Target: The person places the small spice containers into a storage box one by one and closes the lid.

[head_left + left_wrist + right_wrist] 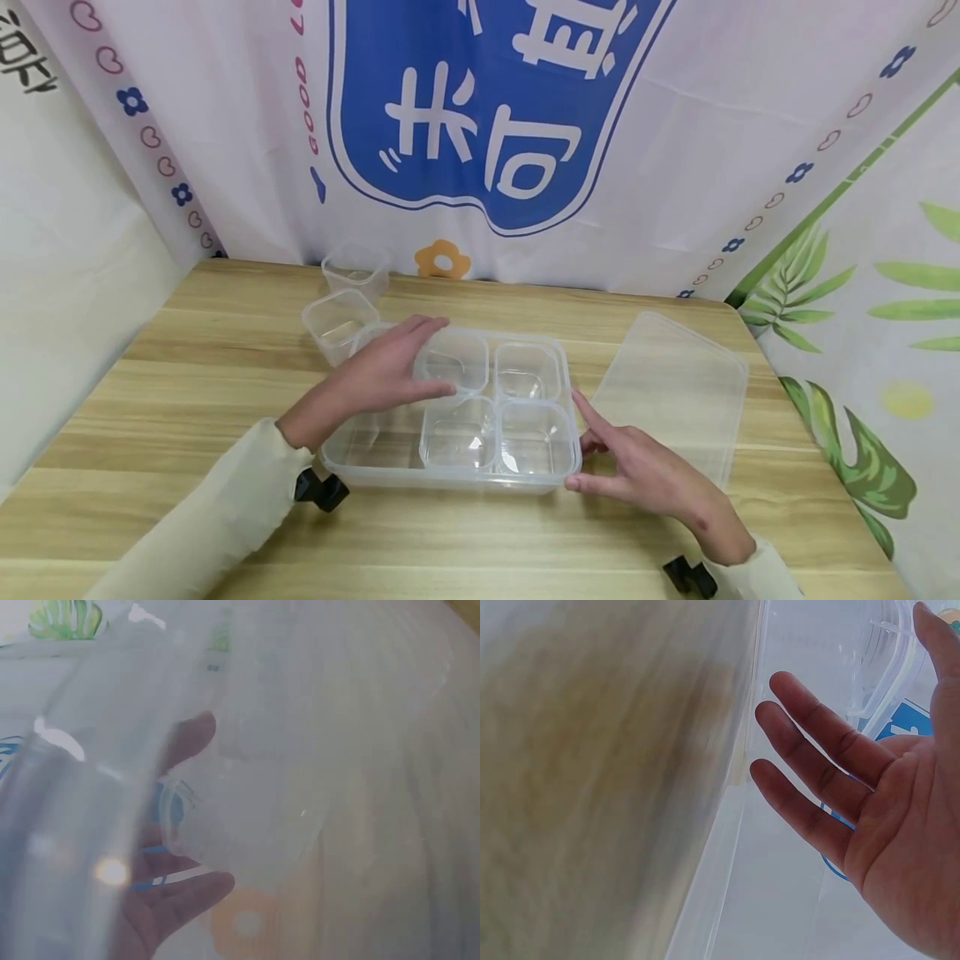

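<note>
Downward head view, close wrist views, hazy left — backdrop point(450, 179) seemingly shared

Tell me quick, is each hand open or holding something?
Left hand: holding a small clear container.
Right hand: open, at the right end of the large clear box.

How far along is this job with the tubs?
Apparently done: three small, clear, rounded-square plastic tubs sit inside the large, clear, rectangular plastic box. In hand: the left hand spreads around a fourth tub there; the right hand is at the box's right end. Probably left: two more tubs outside, and the flat, translucent plastic lid, lying off the box.
</note>
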{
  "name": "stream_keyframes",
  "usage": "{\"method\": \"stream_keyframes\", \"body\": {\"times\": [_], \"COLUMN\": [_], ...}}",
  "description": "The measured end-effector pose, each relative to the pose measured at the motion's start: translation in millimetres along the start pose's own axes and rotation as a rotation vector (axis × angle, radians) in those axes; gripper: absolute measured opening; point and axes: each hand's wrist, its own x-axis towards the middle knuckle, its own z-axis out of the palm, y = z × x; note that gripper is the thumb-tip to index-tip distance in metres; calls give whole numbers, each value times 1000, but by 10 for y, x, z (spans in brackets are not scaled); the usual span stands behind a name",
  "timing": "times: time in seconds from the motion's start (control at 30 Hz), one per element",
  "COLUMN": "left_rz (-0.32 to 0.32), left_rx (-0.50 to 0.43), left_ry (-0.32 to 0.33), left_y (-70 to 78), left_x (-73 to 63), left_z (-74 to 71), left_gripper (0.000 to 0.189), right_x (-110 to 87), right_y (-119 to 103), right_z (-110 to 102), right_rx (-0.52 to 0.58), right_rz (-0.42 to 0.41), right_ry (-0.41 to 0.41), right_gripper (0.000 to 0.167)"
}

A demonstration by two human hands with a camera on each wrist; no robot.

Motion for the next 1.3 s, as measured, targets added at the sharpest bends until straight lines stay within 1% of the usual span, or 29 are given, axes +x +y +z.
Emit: {"method": "stream_keyframes", "body": {"times": [0.23, 0.33, 0.47, 1.0, 1.3], "left_rz": [-13, -7, -2, 8, 0], "left_rx": [21, 18, -8, -32, -44], "left_ry": [13, 27, 38, 36, 34], "left_y": [35, 25, 10, -4, -24], "left_x": [-2, -4, -14, -55, -82], "left_z": [78, 118, 159, 186, 204], "left_gripper": [94, 92, 91, 89, 89], "right_x": [-4, -9, -9, -6, -13], "right_y": [6, 7, 8, 2, 1], "right_z": [3, 4, 7, 10, 14], "right_rx": [-12, -15, -16, -25, -31], "right_rz": [2, 1, 0, 1, -21], "right_ry": [3, 3, 4, 6, 11], "right_gripper": [106, 106, 105, 106, 106]}}
